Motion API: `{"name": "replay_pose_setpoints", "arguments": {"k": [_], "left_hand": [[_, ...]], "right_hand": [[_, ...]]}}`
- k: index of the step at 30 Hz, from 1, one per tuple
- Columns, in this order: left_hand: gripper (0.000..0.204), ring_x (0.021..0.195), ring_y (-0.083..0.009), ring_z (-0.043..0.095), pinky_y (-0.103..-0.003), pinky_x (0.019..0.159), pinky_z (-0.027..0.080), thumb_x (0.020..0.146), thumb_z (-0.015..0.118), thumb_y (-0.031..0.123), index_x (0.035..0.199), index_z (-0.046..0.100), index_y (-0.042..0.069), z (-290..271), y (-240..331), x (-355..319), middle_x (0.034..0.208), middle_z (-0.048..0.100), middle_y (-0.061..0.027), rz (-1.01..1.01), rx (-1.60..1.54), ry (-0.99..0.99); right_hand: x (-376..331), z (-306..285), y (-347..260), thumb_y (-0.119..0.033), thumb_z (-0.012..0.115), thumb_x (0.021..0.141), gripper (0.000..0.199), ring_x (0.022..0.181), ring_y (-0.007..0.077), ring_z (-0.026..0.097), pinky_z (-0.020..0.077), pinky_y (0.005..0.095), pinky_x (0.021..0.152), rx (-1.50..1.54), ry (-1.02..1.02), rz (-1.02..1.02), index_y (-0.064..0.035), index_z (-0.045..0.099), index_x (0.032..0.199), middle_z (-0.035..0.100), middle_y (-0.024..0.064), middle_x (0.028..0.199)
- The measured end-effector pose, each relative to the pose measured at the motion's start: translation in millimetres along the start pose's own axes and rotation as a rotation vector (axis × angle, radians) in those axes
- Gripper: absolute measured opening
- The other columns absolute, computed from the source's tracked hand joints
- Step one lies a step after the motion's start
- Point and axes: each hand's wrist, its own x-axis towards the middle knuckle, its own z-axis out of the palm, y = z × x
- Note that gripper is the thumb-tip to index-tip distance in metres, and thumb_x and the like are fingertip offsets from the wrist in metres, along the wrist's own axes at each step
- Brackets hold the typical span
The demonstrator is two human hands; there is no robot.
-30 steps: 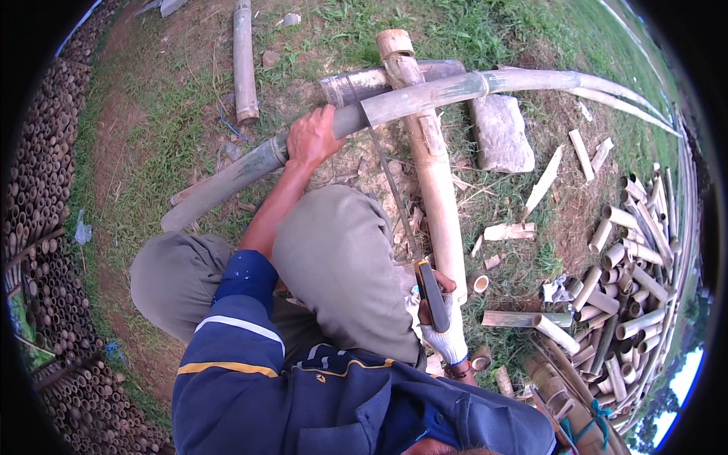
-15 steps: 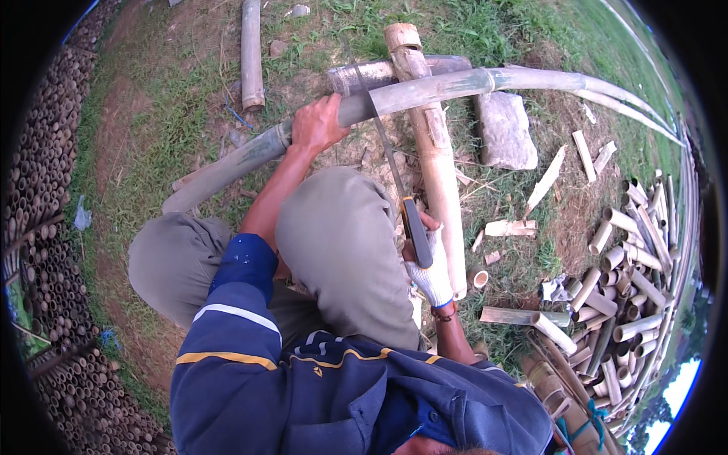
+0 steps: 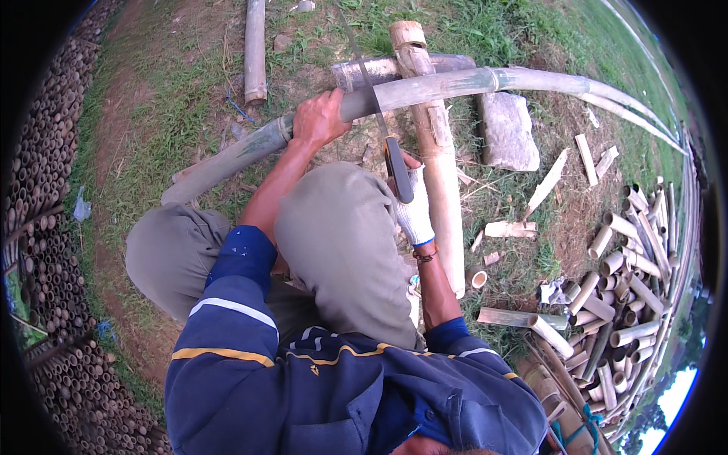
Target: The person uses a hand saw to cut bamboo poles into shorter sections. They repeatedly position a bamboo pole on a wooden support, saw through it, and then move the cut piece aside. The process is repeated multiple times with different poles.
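the left hand (image 3: 322,117) is seen closed over a long greenish bamboo pole (image 3: 455,83), fingers wrapped across its top, the pole being pressed down where it crosses a thicker pale bamboo log (image 3: 436,152) lying lengthwise in front of the knees. the right hand (image 3: 413,208), covered by a white glove, is clenched around the dark handle of a saw (image 3: 377,106); the thin blade is laid across the pole just to the right of the left hand, its tip reaching past the pole toward the grass. the long pole is set at a slant, its darker end lying low at the left on the bare ground and its paler end curving away to the upper right. a short grey bamboo section (image 3: 379,70) is lodged under the crossing point, and a flat grey stone (image 3: 506,129) is found just right of the pale log. another bamboo piece (image 3: 255,49) is lying apart at the upper left. cut offcuts (image 3: 512,229) are scattered on the grass at the right, and a heap of short bamboo tubes (image 3: 622,280) is piled further right. stacked bamboo ends (image 3: 45,174) are lined along the left edge.
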Motion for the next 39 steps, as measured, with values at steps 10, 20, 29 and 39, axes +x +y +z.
{"name": "replay_pose_setpoints", "arguments": {"k": [10, 20, 29, 39], "left_hand": [[0.068, 0.108, -0.0354, 0.078, -0.048, 0.094, 0.064, 0.073, 0.099, 0.033, 0.13, 0.069, 0.012, 11.0, 7.8, -19.6, 0.119, 0.079, -0.014, -0.007, 0.033, 0.033], [0.061, 0.107, -0.0359, 0.076, -0.049, 0.094, 0.061, 0.072, 0.1, 0.034, 0.117, 0.068, 0.008, 14.4, 2.0, -12.7, 0.111, 0.076, -0.0153, 0.056, -0.004, 0.089], [0.069, 0.109, -0.035, 0.077, -0.048, 0.094, 0.063, 0.073, 0.098, 0.033, 0.132, 0.069, 0.012, 14.3, 0.7, -21.1, 0.121, 0.078, -0.0129, 0.013, 0.031, 0.068], [0.059, 0.104, -0.0368, 0.076, -0.05, 0.091, 0.062, 0.074, 0.098, 0.035, 0.116, 0.067, 0.009, 20.9, 3.2, -10.6, 0.107, 0.076, -0.0158, 0.102, -0.032, 0.153]], "right_hand": [[-185.1, -72.2, -87.1, 0.006, 0.067, 0.093, 0.069, 0.078, 0.0084, 0.055, 0.0488, 0.0232, 0.074, 0.077, 0.098, 0.425, -0.0053, 0.046, 0.158, 0.058, -0.0009, 0.098], [76.4, 12.3, -50.2, -0.001, 0.067, 0.093, 0.056, 0.104, 0.022, 0.068, 0.0555, 0.0362, 0.093, -0.225, 0.006, -0.053, -0.0055, 0.053, 0.147, 0.067, 0.0128, 0.119], [-178.0, -80.6, -97.0, 0.007, 0.063, 0.091, 0.07, 0.091, 0.0109, 0.059, 0.0532, 0.0249, 0.087, -0.221, -0.059, 0.211, -0.0033, 0.045, 0.158, 0.061, 0.0039, 0.119], [38.3, -5.9, -30.1, 0.0, 0.069, 0.093, 0.065, 0.086, 0.0193, 0.065, 0.0556, 0.0362, 0.082, -0.231, -0.011, -0.031, -0.0099, 0.047, 0.153, 0.066, 0.0102, 0.104]]}}
